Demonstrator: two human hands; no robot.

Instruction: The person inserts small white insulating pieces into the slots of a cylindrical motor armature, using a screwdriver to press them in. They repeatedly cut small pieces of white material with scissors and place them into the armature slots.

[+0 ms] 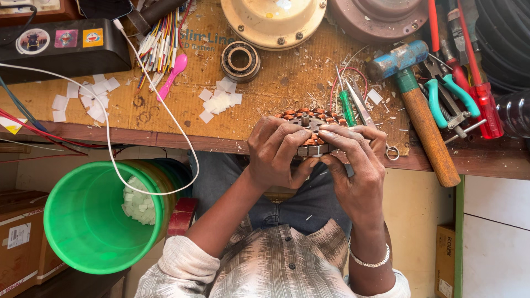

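Both hands, left hand (274, 152) and right hand (359, 171), clamp a wound stator (307, 122) over the littered workbench (276, 94).

Small electrical repair workshop. Worn wooden bench (259, 94) littered with shavings and cut white paper squares (221, 102). Hammer (417, 99), red screwdrivers (475, 72), green-handled pliers (452, 94) piled at right edge. Ball bearing (240, 60), round motor housings (274, 21), bundle of coloured wire sleeves (160, 41) lie on bench. Copper-wound stator (309, 124) at bench edge. Green bucket (91, 221) of scraps and cardboard boxes (19, 237) on floor below.
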